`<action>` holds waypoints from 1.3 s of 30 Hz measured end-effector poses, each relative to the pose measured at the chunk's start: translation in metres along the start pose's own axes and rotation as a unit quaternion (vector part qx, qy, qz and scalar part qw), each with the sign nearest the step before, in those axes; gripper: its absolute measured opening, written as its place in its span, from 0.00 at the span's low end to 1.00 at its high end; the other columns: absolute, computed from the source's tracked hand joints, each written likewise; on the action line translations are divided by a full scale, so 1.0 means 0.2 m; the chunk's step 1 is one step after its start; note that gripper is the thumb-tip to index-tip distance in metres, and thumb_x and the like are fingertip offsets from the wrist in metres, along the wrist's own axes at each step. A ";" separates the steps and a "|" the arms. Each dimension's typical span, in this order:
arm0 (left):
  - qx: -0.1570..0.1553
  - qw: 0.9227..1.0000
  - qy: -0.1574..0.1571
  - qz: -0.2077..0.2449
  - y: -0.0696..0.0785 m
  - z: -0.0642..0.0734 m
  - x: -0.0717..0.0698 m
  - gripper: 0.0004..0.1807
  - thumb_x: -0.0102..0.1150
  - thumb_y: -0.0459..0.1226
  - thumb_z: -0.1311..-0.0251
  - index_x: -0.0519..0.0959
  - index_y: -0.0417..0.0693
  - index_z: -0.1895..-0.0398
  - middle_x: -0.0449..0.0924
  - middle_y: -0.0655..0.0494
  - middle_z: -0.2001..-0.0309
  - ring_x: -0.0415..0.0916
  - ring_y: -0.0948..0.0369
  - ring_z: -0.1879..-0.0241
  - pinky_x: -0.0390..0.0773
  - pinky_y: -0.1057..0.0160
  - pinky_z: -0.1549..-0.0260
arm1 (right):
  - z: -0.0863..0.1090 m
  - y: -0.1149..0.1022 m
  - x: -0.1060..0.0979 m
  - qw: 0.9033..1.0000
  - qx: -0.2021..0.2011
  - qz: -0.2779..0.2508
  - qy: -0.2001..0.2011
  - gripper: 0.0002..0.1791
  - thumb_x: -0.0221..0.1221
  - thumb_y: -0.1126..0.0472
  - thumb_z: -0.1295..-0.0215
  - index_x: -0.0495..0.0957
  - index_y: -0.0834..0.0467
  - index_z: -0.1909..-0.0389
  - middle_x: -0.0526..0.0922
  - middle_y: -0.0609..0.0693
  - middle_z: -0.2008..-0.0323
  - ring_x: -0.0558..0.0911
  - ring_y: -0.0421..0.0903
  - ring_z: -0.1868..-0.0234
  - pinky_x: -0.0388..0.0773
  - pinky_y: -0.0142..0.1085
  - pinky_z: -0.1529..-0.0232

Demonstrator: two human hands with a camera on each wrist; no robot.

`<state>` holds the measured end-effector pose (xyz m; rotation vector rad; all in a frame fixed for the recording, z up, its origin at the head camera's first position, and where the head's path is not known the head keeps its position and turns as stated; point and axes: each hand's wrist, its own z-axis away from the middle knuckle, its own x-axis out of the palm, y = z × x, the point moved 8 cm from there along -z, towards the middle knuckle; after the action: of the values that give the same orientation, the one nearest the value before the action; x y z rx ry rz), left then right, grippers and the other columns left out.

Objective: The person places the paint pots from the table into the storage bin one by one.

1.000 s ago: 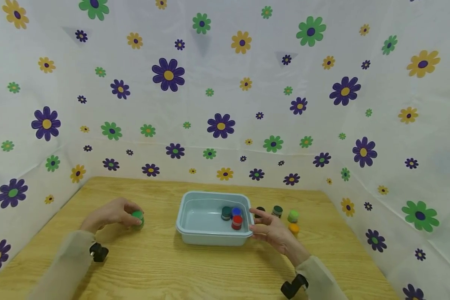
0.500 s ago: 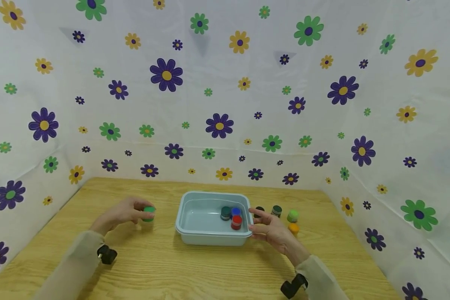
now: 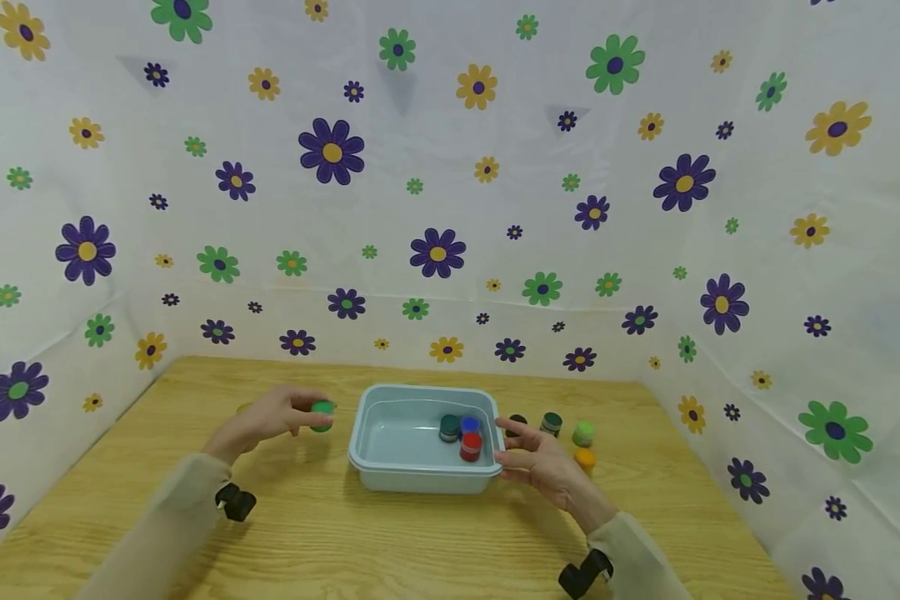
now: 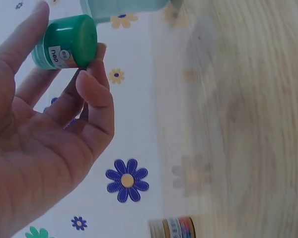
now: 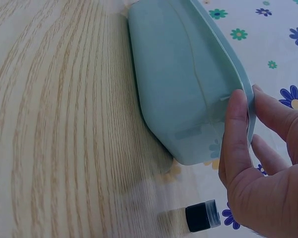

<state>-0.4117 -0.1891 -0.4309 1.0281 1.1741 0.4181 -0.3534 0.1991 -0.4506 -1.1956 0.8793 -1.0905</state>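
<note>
Three sides of the wood-grained table point(image 3: 420, 550) are closed in by white cloth point(image 3: 270, 212) printed with purple, green and yellow flowers. A pale blue tub point(image 3: 420, 481) sits mid-table, nearer the back edge, holding a teal jar point(image 3: 449, 428), a blue jar point(image 3: 469, 427) and a red jar point(image 3: 471, 447) toward its right end. Between tub and the table's right edge stand a black jar point(image 3: 519, 419), a dark green jar point(image 3: 551, 423), a light green jar point(image 3: 583, 433) and an orange jar point(image 3: 585, 459). The left hand point(image 3: 273, 414) grips a green jar point(image 3: 322, 415) near the tub's left end, apart from it; the right hand point(image 3: 551, 471) pinches the tub's right rim.

Only the left wrist view shows the green jar's white label point(image 4: 59, 55) (a few letters showing) and the banded side of a gold jar point(image 4: 174, 228). The right wrist view alone shows digits on both faces of the rim.
</note>
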 end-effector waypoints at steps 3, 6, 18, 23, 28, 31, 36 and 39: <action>0.003 1.000 0.010 0.006 0.03 -0.01 0.01 0.25 0.65 0.50 0.40 0.79 0.49 0.43 0.81 0.50 0.55 0.74 0.46 0.56 0.77 0.57 0.64 | 0.00 0.00 0.00 1.000 0.001 0.001 0.000 0.38 0.65 0.67 0.38 0.62 0.59 0.28 0.70 0.59 0.50 0.82 0.45 0.60 0.84 0.37 0.54; 0.005 1.000 0.022 0.017 0.05 -0.02 0.02 0.26 0.65 0.50 0.40 0.78 0.48 0.41 0.81 0.49 0.53 0.75 0.48 0.55 0.78 0.56 0.61 | 0.00 0.00 0.00 1.000 0.002 0.002 0.002 0.38 0.65 0.67 0.38 0.62 0.59 0.28 0.70 0.59 0.49 0.82 0.45 0.60 0.84 0.37 0.53; -0.018 0.995 0.070 0.067 0.11 -0.06 0.05 0.32 0.67 0.52 0.42 0.76 0.43 0.39 0.79 0.48 0.49 0.75 0.55 0.52 0.79 0.52 0.54 | 0.00 -0.01 0.01 1.000 0.001 0.002 0.001 0.38 0.65 0.67 0.38 0.62 0.59 0.28 0.69 0.59 0.49 0.82 0.45 0.60 0.84 0.37 0.54; -0.030 0.992 0.084 0.091 0.13 -0.08 0.09 0.30 0.67 0.50 0.42 0.77 0.44 0.40 0.80 0.48 0.51 0.75 0.54 0.55 0.79 0.52 0.54 | 0.00 -0.01 0.01 1.000 0.003 0.002 -0.002 0.39 0.65 0.67 0.39 0.62 0.59 0.28 0.70 0.59 0.49 0.82 0.45 0.60 0.84 0.38 0.52; -0.029 0.991 0.094 0.087 0.15 -0.11 0.13 0.28 0.67 0.52 0.42 0.80 0.45 0.45 0.82 0.52 0.55 0.75 0.51 0.54 0.79 0.59 0.58 | 0.00 -0.01 0.01 1.000 0.006 -0.002 -0.004 0.38 0.65 0.67 0.38 0.61 0.59 0.27 0.69 0.60 0.48 0.82 0.45 0.60 0.84 0.37 0.53; -0.015 0.992 0.104 0.071 0.18 -0.13 0.16 0.24 0.67 0.52 0.42 0.82 0.47 0.48 0.82 0.54 0.58 0.75 0.49 0.55 0.78 0.59 0.60 | 0.00 -0.01 0.01 1.000 0.005 -0.003 -0.006 0.38 0.64 0.67 0.38 0.61 0.59 0.27 0.69 0.61 0.47 0.82 0.45 0.60 0.84 0.37 0.54; 0.005 0.990 0.137 0.042 0.24 -0.14 0.20 0.21 0.70 0.51 0.45 0.83 0.51 0.52 0.84 0.55 0.60 0.77 0.56 0.60 0.79 0.61 0.62 | 0.01 -0.02 0.00 1.000 0.005 0.003 -0.003 0.39 0.64 0.67 0.38 0.60 0.59 0.27 0.69 0.61 0.47 0.82 0.46 0.60 0.84 0.38 0.53; 0.023 0.987 0.158 0.012 0.29 -0.14 0.23 0.21 0.70 0.50 0.46 0.83 0.50 0.52 0.84 0.57 0.60 0.78 0.60 0.60 0.79 0.64 0.62 | 0.01 -0.01 0.00 1.000 0.006 0.006 0.002 0.38 0.65 0.67 0.38 0.61 0.59 0.27 0.69 0.63 0.46 0.81 0.46 0.59 0.84 0.38 0.53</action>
<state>-0.4060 -0.1135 -0.4086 1.0409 1.4598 0.5923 -0.3527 0.1993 -0.4475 -1.1783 0.8808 -1.0872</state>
